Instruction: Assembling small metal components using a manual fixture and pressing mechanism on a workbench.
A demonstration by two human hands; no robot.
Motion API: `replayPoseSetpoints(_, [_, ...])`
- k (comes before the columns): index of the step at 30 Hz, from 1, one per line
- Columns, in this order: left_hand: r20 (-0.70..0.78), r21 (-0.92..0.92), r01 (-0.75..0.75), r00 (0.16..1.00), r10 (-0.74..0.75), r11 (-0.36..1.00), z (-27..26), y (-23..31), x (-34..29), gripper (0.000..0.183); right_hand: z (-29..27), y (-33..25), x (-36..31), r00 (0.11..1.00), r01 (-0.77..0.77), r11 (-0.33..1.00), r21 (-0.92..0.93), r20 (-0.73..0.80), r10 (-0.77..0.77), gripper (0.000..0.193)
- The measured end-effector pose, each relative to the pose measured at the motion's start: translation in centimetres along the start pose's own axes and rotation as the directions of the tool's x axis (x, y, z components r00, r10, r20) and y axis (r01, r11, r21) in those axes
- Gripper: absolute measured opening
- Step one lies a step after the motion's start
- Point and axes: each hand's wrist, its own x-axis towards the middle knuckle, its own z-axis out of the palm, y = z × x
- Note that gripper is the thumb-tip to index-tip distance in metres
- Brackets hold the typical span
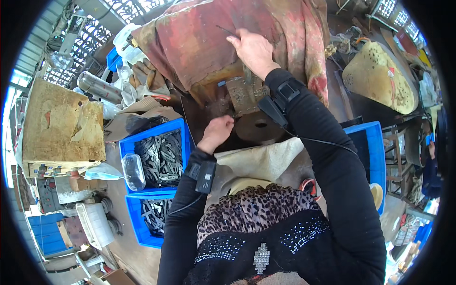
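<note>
My right hand [254, 51] is raised over the red cloth [204, 42] draped on the machine. Between its thumb and fingers it pinches a thin dark strip [225, 30], which points away to the left. My left hand [218, 133] is lower down, fingers curled together, beside a dark round wheel [273, 130] with a hole in its middle. Whatever those fingers hold, if anything, is hidden. Just beyond the wheel is a wet, spotted metal block [244, 97]. A blue cap [221, 83] shows to the block's left.
Two blue bins [186, 142] of grey metal strips stand at my left, with a clear plastic container [134, 172] on one rim. Another blue bin [377, 156] is at my right. Worn gloves [148, 76] lie at the far left, near a stained box [61, 123].
</note>
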Motion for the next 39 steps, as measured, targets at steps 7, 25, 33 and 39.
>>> replayPoseSetpoints(7, [-0.037,-0.215,-0.014,0.999,0.006,0.977,0.4,-1.2,-2.8,0.018,0.3,-0.5,0.1,0.983,0.053,0.993,-0.108,0.178,-0.033,0.037])
replayPoseSetpoints(25, [-0.496,0.212,-0.396,0.745,0.447,0.894,-4.3,0.9,3.2,0.031,-12.9,-0.5,-16.6,0.935,0.168,0.939,0.300,0.252,-0.248,0.014])
replayPoseSetpoints(33, [0.104,0.405,-0.448,0.888,0.447,0.797,-1.0,0.0,1.8,0.007,-16.3,1.5,-27.3,0.864,0.155,0.961,0.231,0.439,-0.245,0.022])
replayPoseSetpoints(39, [0.121,0.407,-0.504,0.856,0.502,0.762,1.0,-0.4,2.9,0.011,-16.1,2.9,-29.4,0.852,0.109,0.964,0.243,0.476,-0.216,0.021])
